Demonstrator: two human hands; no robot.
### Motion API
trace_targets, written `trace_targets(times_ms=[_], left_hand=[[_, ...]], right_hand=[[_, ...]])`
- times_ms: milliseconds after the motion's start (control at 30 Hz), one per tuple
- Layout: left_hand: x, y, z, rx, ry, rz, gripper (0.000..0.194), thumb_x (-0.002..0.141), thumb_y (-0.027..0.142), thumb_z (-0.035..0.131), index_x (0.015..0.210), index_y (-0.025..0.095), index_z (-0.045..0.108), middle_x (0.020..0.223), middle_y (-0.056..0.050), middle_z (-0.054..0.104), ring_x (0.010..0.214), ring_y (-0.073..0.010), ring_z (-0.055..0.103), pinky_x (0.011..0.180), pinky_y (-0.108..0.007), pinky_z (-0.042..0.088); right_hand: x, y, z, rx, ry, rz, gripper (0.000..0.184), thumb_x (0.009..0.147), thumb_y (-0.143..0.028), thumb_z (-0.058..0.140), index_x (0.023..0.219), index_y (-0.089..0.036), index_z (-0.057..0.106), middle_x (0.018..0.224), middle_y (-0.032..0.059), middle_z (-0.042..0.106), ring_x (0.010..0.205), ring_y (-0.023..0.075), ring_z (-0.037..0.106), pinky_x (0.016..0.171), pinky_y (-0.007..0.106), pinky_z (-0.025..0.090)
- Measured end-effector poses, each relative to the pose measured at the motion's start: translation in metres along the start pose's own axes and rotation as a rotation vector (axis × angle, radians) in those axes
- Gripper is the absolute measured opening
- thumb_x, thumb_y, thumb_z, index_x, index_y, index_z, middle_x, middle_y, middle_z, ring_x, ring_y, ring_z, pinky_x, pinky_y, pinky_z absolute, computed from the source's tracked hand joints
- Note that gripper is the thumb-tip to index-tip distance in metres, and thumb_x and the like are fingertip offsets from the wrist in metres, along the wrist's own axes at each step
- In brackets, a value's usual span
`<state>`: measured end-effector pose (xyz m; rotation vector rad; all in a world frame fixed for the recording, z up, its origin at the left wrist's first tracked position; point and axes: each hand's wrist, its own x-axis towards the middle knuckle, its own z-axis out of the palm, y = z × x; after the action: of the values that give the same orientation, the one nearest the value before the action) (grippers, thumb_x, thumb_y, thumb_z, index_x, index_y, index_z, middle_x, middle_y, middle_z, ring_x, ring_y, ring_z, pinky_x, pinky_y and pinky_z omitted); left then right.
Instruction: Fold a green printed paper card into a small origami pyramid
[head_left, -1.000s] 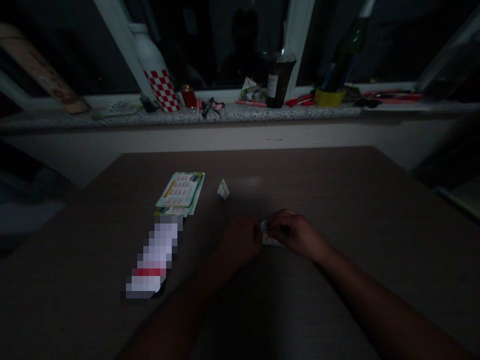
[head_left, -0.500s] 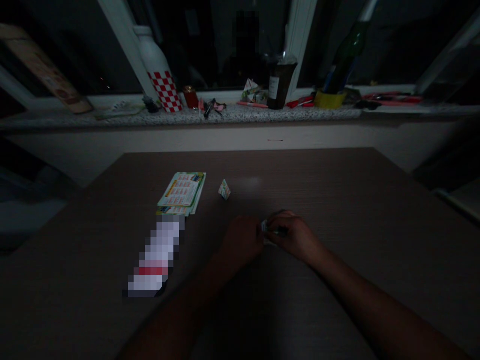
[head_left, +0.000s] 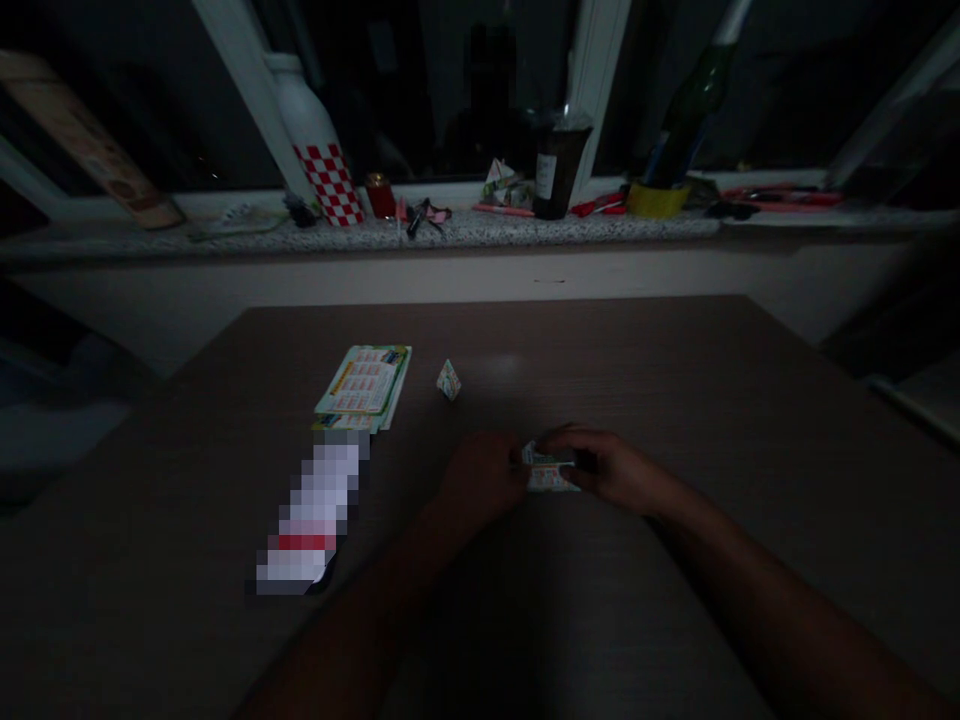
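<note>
A small printed paper [head_left: 551,475], partly folded, lies on the table between my hands. My left hand [head_left: 486,475] is closed on its left end, with the fingertips in shadow. At its right end my right hand [head_left: 607,468] has thumb and fingers bent around the paper, gripping its edge. Beyond my left hand stands a little folded paper piece [head_left: 448,380] with a pointed top. A stack of printed sheets [head_left: 364,382] rests to its left.
A blurred-out phone-like slab [head_left: 311,515] lies on the table [head_left: 660,370], left of my forearms. On the granite sill [head_left: 480,228] behind stand a checkered bottle [head_left: 330,170], a red jar [head_left: 380,197], a dark cup [head_left: 556,170] and a green bottle [head_left: 686,115].
My right hand has shifted slightly right along the paper, uncovering more of its printed face. The left hand stays nearly still.
</note>
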<state>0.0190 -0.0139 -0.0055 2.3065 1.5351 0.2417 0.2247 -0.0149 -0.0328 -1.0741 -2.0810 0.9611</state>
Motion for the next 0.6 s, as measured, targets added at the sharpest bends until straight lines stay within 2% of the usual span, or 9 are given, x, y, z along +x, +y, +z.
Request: trace_targets(times_ms=[167, 267, 400, 600], left_hand=[[0.002, 0.008, 0.0, 0.053, 0.011, -0.001, 0.027, 0.078, 0.042, 0.058, 0.085, 0.017, 0.066, 0.088, -0.009, 0.069, 0.083, -0.0228, 0.064, 0.075, -0.031, 0.046], [0.005, 0.011, -0.002, 0.093, -0.029, -0.058, 0.036, 0.076, 0.051, 0.058, 0.084, 0.017, 0.068, 0.087, -0.01, 0.069, 0.082, -0.0243, 0.064, 0.073, -0.032, 0.047], [0.008, 0.001, -0.008, 0.047, -0.117, -0.114, 0.029, 0.073, 0.045, 0.061, 0.085, 0.02, 0.069, 0.088, -0.007, 0.07, 0.081, -0.0226, 0.065, 0.067, -0.028, 0.046], [0.007, -0.025, -0.02, -0.05, -0.15, -0.177, 0.018, 0.067, 0.034, 0.065, 0.076, 0.02, 0.071, 0.079, -0.005, 0.071, 0.071, -0.02, 0.065, 0.057, -0.026, 0.041]], right_hand=[[0.001, -0.001, 0.0, -0.01, 0.003, 0.008, 0.036, 0.074, -0.006, 0.06, 0.105, -0.022, 0.067, 0.107, 0.0063, 0.068, 0.099, 0.0204, 0.062, 0.088, 0.036, 0.049], [0.001, -0.002, 0.0, -0.011, -0.004, 0.007, 0.034, 0.075, -0.006, 0.06, 0.105, -0.021, 0.067, 0.106, 0.0074, 0.067, 0.098, 0.0206, 0.063, 0.086, 0.036, 0.05], [0.001, -0.002, -0.001, 0.005, -0.003, 0.0, 0.033, 0.076, -0.007, 0.061, 0.105, -0.022, 0.067, 0.109, 0.0073, 0.067, 0.1, 0.0205, 0.062, 0.09, 0.038, 0.049], [-0.002, 0.001, -0.009, 0.066, -0.065, -0.007, 0.043, 0.075, 0.001, 0.052, 0.107, -0.024, 0.067, 0.114, 0.0052, 0.066, 0.106, 0.0197, 0.061, 0.095, 0.04, 0.047]])
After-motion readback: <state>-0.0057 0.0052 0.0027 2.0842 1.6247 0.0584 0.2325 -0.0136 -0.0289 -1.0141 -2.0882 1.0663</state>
